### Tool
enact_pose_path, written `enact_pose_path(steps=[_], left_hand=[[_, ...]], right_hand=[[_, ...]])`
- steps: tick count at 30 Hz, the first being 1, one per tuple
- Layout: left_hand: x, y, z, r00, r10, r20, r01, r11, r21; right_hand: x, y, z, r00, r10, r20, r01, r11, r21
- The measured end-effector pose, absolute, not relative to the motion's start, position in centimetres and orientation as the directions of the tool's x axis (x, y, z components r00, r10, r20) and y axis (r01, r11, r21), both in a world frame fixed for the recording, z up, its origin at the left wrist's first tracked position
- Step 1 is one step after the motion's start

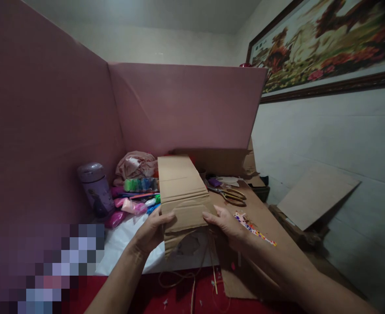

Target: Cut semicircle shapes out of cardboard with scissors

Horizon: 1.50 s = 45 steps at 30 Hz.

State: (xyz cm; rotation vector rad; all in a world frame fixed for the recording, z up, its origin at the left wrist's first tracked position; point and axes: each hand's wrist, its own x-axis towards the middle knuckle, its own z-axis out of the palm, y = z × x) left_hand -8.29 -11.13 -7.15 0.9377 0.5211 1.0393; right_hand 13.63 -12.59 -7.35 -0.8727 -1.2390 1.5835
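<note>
Currently cardboard piece (183,183) grasped two-handed, raised above tabletop clutter, near edge ragged. Left hand (153,227) gripping its left edge, thumb on top; right hand (225,221) gripping right edge likewise. Below, loose string (193,288) over red cloth (140,298). To right, gold-handled scissors (235,197) and dotted strip (256,231) on flat cardboard sheet (271,222). To left, colourful packets (142,185), then purple flask (96,192). Behind, pink panel (186,107).
</note>
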Motion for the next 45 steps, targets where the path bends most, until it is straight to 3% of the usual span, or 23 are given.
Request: enact_pose_path(steps=[8,20,30,38,45], left_hand=[[-8.3,-10.8,-7.6,0.496,0.866,0.063,-0.479,0.212,0.852],[-7.8,-10.8,-7.4,0.451,0.892,-0.027,-0.423,0.24,0.874],[-8.0,-10.5,-7.8,0.404,0.911,-0.082,-0.403,0.257,0.879],[-8.0,-10.1,-8.2,0.361,0.933,0.008,-0.415,0.153,0.897],[-7.4,-9.9,-8.9,0.223,0.94,-0.256,-0.415,0.33,0.848]], right_hand=[[13.8,-12.6,-7.4,-0.229,0.969,-0.094,-0.058,-0.11,-0.992],[13.1,-13.3,-6.1,-0.244,0.953,-0.18,-0.062,-0.201,-0.978],[12.6,-13.1,-6.3,-0.196,0.974,-0.113,-0.035,-0.122,-0.992],[12.6,-12.1,-8.3,-0.225,0.97,-0.089,-0.072,-0.108,-0.992],[12.1,-10.9,-9.8,-0.253,0.95,-0.185,-0.021,-0.196,-0.98]])
